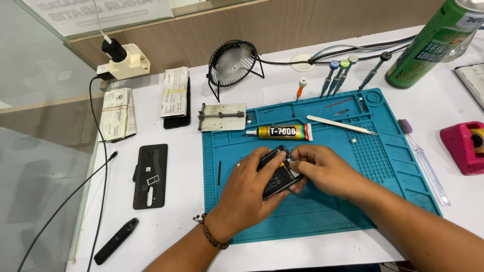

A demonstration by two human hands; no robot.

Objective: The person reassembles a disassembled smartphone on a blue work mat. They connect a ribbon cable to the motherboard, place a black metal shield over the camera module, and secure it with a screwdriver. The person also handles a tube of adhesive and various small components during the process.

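Centrally in the head view, an opened black phone (279,172) lies on the teal work mat (322,211), its inner side up. Its long axis runs diagonally, from near-left to far-right. The left hand (249,194) closes around the phone's near-left edge, the thumb lying over the top. The right hand (322,168) is curled, with its fingertips pinched at the phone's far end; what they pinch cannot be told.

Packages and labels:
- A yellow glue tube (282,132) with a black label band lies crosswise on the mat just beyond the phone, white nozzle to the left.
- A green spray can (433,45) with a printed label stands tilted at the far right.
- Two banded paper bundles (146,103) lie at the far left of the white table (166,226).
- A detached black back cover (150,175) lies left of the mat.
- A pink box (463,147) sits at the right edge.
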